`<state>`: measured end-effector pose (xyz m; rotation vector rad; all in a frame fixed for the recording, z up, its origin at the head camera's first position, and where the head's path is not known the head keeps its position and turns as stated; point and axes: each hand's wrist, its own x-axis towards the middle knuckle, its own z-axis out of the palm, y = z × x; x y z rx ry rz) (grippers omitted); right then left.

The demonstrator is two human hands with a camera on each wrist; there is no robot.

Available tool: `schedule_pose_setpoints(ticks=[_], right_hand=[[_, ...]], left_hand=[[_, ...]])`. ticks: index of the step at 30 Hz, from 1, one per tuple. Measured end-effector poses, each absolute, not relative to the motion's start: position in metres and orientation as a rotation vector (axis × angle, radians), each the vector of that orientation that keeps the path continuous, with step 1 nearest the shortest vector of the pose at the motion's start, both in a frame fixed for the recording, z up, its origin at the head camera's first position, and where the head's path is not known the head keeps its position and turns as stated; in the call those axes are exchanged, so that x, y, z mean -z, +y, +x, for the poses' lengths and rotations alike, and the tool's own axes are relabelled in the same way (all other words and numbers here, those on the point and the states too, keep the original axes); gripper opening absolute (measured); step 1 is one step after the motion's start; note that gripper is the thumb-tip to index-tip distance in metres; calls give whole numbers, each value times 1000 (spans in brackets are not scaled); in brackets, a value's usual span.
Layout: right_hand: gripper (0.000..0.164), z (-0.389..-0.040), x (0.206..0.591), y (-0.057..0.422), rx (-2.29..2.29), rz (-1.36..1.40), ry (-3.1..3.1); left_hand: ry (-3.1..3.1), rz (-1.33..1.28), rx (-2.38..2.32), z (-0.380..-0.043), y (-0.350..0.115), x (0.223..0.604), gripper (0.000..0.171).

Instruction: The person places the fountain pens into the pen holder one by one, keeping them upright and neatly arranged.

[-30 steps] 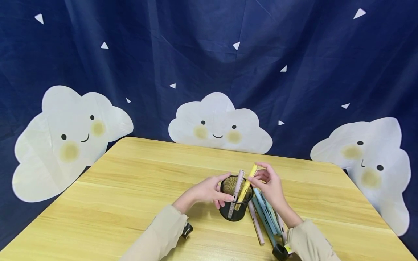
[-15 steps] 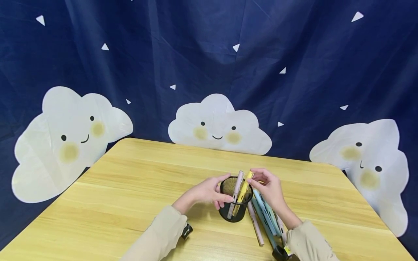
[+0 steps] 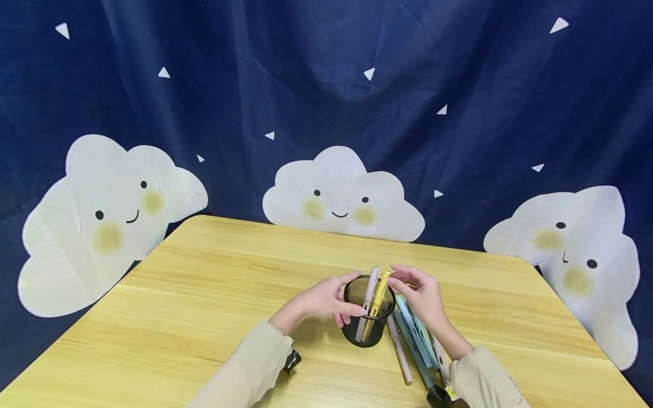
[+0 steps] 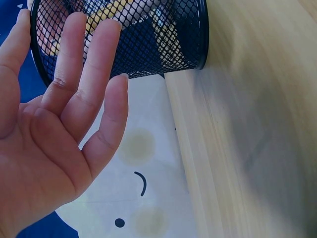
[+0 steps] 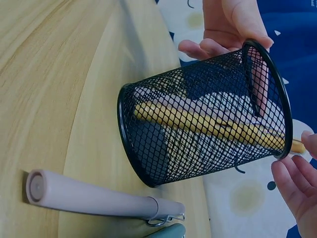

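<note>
My left hand [image 3: 326,297] holds a black mesh pen cup [image 3: 369,334] at its left side, thumb over the near rim and fingers around the far side. Inside the cup, a light purple pen [image 3: 371,289] and a yellow pen [image 3: 380,292] lean upright, clips upward. My right hand [image 3: 420,292] is at the cup's right rim, its loosely bent fingertips right beside the yellow pen's cap. The right wrist view shows the yellow pen [image 5: 198,121] through the mesh, its end poking past the rim near the right thumb.
Right of the cup, a pinkish pen [image 3: 399,348] and several blue and green pens [image 3: 415,334] lie on the wooden table [image 3: 229,272], partly under the right forearm. A dark blue curtain [image 3: 316,73] with white clouds hangs behind the table.
The yellow pen has gone down into the cup and tipped left beside the purple pen. My right hand has lowered slightly and its fingers have come off the pen. My left hand stays put.
</note>
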<state>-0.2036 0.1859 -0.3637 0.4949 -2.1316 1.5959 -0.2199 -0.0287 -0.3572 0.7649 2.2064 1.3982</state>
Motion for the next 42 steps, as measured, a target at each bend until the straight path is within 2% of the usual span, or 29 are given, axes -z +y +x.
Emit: schedule_pose_setpoints(ticks=[16, 27, 33, 42], right_hand=[[22, -197, 364, 198, -1645, 421, -2143], [18, -194, 373, 214, -1651, 481, -2105], [21, -205, 395, 236, -1727, 666, -2007], [23, -201, 403, 249, -1708, 638, -2041]], left_hand=[[2179, 740, -1417, -219, -29, 356, 84], [2155, 736, -1438, -220, -30, 357, 84], [2168, 731, -1433, -219, -30, 356, 84], [2164, 724, -1435, -218, -29, 355, 84]])
